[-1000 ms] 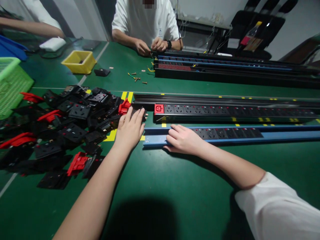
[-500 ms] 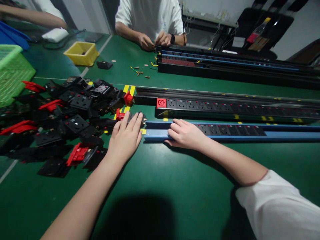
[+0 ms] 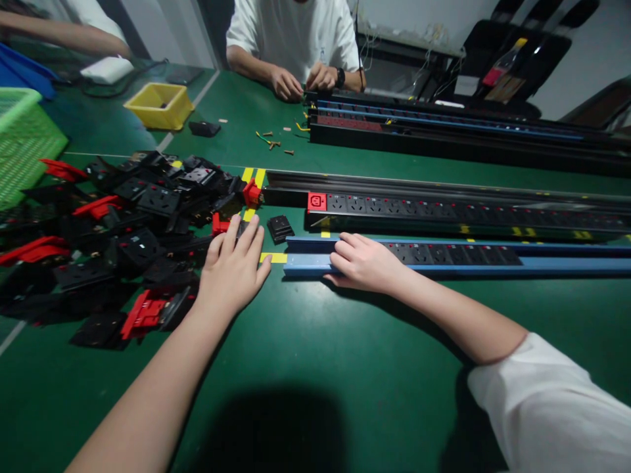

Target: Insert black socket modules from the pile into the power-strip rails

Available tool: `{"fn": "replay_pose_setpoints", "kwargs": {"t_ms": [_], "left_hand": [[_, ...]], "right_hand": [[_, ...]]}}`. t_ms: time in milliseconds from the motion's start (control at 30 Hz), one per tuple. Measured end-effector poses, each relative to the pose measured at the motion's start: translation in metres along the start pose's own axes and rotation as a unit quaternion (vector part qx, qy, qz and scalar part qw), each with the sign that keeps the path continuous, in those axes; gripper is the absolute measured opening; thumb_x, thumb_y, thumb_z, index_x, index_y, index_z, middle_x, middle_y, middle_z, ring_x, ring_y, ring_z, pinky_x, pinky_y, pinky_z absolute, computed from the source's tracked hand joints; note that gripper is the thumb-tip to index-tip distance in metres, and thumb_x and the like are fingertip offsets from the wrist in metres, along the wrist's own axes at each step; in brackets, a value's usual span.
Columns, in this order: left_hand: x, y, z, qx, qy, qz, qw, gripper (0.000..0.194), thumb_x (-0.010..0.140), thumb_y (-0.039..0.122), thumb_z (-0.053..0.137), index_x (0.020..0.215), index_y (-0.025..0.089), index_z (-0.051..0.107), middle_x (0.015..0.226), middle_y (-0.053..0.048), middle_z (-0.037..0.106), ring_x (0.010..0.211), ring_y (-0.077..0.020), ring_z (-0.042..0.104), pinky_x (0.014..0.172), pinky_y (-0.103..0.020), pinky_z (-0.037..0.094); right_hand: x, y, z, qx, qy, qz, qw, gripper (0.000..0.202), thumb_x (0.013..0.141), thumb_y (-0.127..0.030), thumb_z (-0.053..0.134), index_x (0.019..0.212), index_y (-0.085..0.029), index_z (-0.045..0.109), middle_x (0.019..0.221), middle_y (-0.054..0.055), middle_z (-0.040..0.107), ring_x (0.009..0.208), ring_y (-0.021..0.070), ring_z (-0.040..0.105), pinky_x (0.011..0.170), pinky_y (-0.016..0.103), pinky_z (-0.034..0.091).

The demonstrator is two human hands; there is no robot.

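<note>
My left hand lies palm down with fingers spread at the right edge of a heap of black and red socket modules. Its fingertips hide part of the modules under them. A single black socket module sits just beyond that hand, apart from it. My right hand is closed over the blue metal rail, near its left end; what lies under the fingers is hidden. To the right of this hand, a row of black sockets sits inside the rail.
Beyond the blue rail lies a black power strip with a red end socket. A co-worker's hands work at more strips across the table. Screws, a yellow bin and a green basket are also there.
My left hand has moved left and spread its fingers, uncovering the single black socket module near the rail's end. Some heap modules have shifted left. My right hand stays on the rail.
</note>
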State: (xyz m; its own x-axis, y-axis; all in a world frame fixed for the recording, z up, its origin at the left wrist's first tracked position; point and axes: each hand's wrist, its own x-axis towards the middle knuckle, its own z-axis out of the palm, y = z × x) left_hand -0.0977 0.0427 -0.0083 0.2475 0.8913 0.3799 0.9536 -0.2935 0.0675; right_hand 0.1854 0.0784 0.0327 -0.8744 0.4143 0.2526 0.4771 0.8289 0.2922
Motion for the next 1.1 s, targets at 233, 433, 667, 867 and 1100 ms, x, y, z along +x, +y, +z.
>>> {"fn": "replay_pose_setpoints", "kwargs": {"t_ms": [233,433,667,867,1100], "left_hand": [[0.004,0.005,-0.005,0.002,0.033,0.019,0.999,0.047,0.097,0.026,0.047,0.142,0.016,0.051,0.156,-0.014,0.045,0.147,-0.0325,0.038,0.112,-0.052,0.032],[0.018,0.011,0.0,-0.062,-0.009,0.069,0.996,0.05,0.098,0.021,0.042,0.147,0.015,0.045,0.155,-0.012,0.047,0.135,-0.0285,0.051,0.106,-0.044,0.046],[0.02,0.009,0.004,-0.08,-0.053,0.051,0.994,0.049,0.098,0.027,0.043,0.146,0.016,0.047,0.161,-0.01,0.038,0.131,-0.0311,0.054,0.105,-0.049,0.049],[0.018,0.011,0.001,-0.083,-0.046,0.04,0.995,0.042,0.098,0.026,0.043,0.137,0.016,0.053,0.157,-0.01,0.044,0.129,-0.0307,0.055,0.109,-0.049,0.046],[0.016,0.011,-0.001,-0.074,-0.013,0.021,0.997,0.053,0.097,0.028,0.046,0.148,0.016,0.039,0.136,-0.016,0.056,0.123,-0.0301,0.058,0.104,-0.044,0.05]], "right_hand": [[0.0,0.0,0.0,-0.002,0.001,0.001,1.0,0.033,0.098,-0.043,0.052,0.087,-0.015,0.064,0.089,0.01,0.066,0.102,0.0289,0.061,0.083,0.037,0.047],[0.001,0.0,0.0,-0.007,0.002,-0.003,1.0,0.034,0.098,-0.043,0.051,0.086,-0.015,0.064,0.088,0.01,0.066,0.1,0.0298,0.062,0.083,0.038,0.047],[0.001,0.0,-0.001,-0.009,0.005,-0.006,1.0,0.034,0.098,-0.043,0.051,0.085,-0.014,0.064,0.086,0.01,0.066,0.099,0.03,0.064,0.082,0.037,0.049],[0.0,0.0,0.0,0.0,0.004,-0.008,1.0,0.033,0.098,-0.042,0.053,0.087,-0.014,0.065,0.088,0.011,0.066,0.101,0.03,0.063,0.084,0.038,0.048],[0.001,0.0,-0.002,-0.004,-0.001,-0.008,1.0,0.032,0.098,-0.041,0.052,0.086,-0.015,0.065,0.086,0.01,0.065,0.098,0.0289,0.062,0.082,0.037,0.048]]}}
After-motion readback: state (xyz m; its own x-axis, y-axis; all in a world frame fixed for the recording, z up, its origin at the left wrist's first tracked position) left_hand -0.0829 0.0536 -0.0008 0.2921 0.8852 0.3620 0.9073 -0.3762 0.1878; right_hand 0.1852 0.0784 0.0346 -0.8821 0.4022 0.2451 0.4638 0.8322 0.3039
